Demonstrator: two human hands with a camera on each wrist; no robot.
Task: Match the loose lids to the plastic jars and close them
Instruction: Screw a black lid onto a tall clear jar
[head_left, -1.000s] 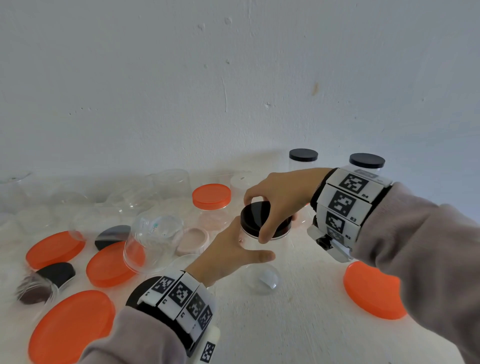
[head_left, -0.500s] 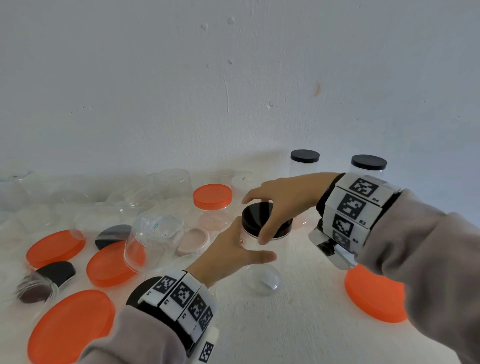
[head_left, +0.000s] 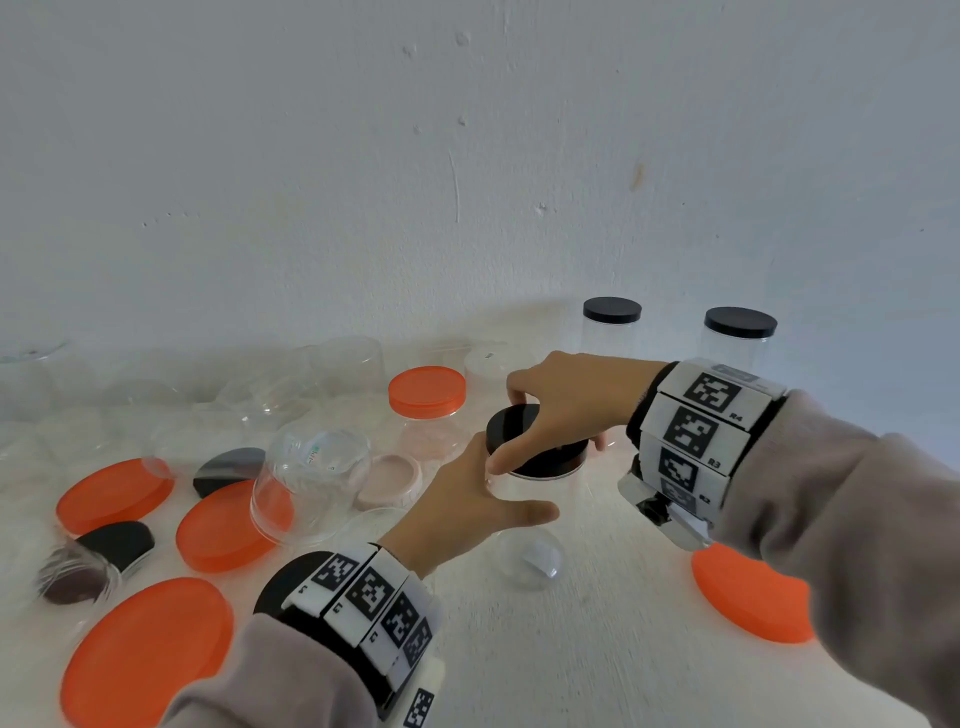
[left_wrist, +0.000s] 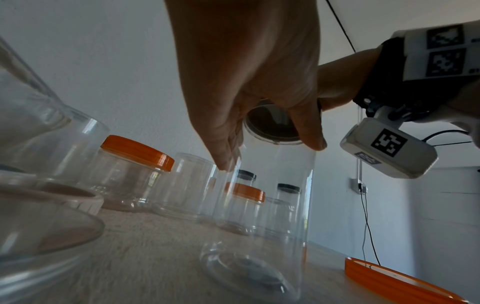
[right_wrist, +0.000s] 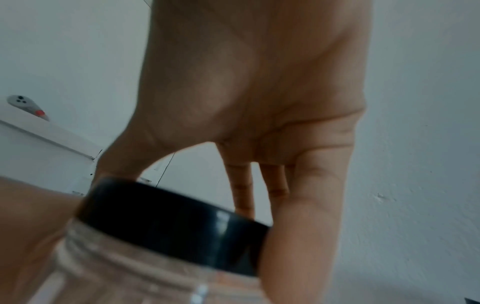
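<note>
A tall clear plastic jar (head_left: 524, 545) stands upright at mid-table. My left hand (head_left: 467, 504) grips its upper wall, thumb on the near side. In the left wrist view the jar (left_wrist: 262, 226) rises from the table under my left hand (left_wrist: 249, 98). A black lid (head_left: 519, 431) sits on the jar's mouth, and my right hand (head_left: 566, 405) grips its rim from above with thumb and fingers. The right wrist view shows the black lid (right_wrist: 166, 224) on the threaded neck, held in my right hand (right_wrist: 249, 102).
Loose orange lids (head_left: 150, 654) (head_left: 748, 597), black lids (head_left: 122, 540) and several open clear jars (head_left: 309, 483) lie to the left. An orange-lidded jar (head_left: 428, 410) and two black-lidded jars (head_left: 610, 327) (head_left: 737, 338) stand behind. The wall is close behind.
My right hand has turned on the black lid, its wrist swinging right and slightly lower. The left hand and the jar have stayed in place.
</note>
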